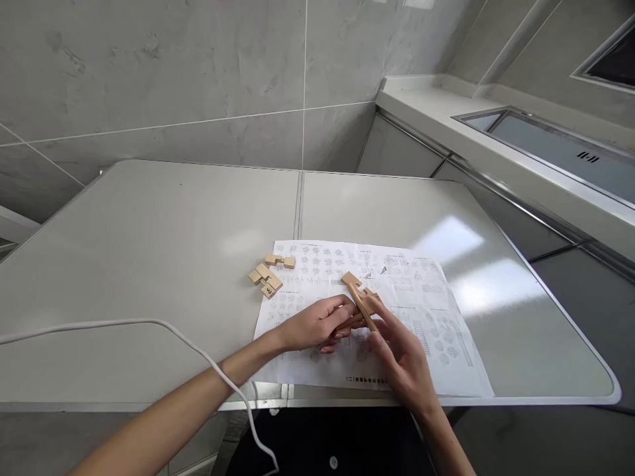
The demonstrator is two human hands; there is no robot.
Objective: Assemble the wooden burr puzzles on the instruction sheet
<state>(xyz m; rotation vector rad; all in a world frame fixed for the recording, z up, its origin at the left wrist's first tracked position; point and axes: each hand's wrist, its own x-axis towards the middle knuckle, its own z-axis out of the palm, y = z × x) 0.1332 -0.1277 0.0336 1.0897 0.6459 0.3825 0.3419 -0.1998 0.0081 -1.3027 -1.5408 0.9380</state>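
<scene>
My left hand (pixel 322 322) is closed around a wooden puzzle piece, which the fingers mostly cover. From the right, my right hand (pixel 404 360) pinches a long wooden puzzle stick (pixel 362 306) between thumb and fingers, slanted across the tips of my left hand. Just beyond the stick shows a notched wooden piece (pixel 350 278); whether it is held or lies on the paper I cannot tell. Under both hands is a printed instruction sheet (pixel 461 357). At its left edge lie more notched pieces: a small one (pixel 280 261) and a joined-looking group (pixel 266 280) with a black mark like a 3.
The sheet lies on a pale folding table (pixel 149 264) with a centre seam. A white cable (pixel 163 322) crosses the left side and passes over my left forearm. At the right stands a counter (pixel 426 109) with a sink (pixel 546 145); a grey tiled wall (pixel 198 66) is behind.
</scene>
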